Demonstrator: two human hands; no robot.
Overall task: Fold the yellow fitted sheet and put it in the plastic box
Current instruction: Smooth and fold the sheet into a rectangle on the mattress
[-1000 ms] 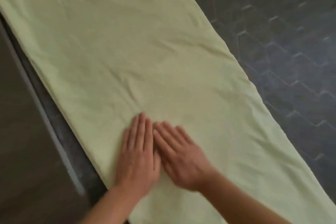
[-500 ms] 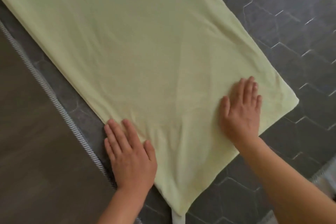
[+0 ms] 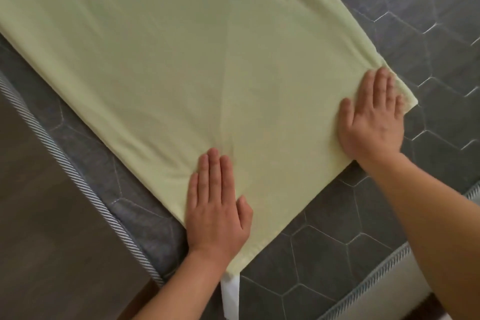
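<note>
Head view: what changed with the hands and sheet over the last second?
The left hand and right hand, side by side a second ago, slid apart across the yellow fitted sheet, the right reaching its corner. Both stayed flat, gripping nothing; the sheet stayed on the mattress.

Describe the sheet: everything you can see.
The sheet is pale yellow, soft-looking cloth, laid as a long flat band diagonally on the grey quilted mattress. It is mostly smooth, with one faint lengthwise crease and small wrinkles by the left hand. Its far end leaves the frame. That hand and the right hand press flat on its near end.
</note>
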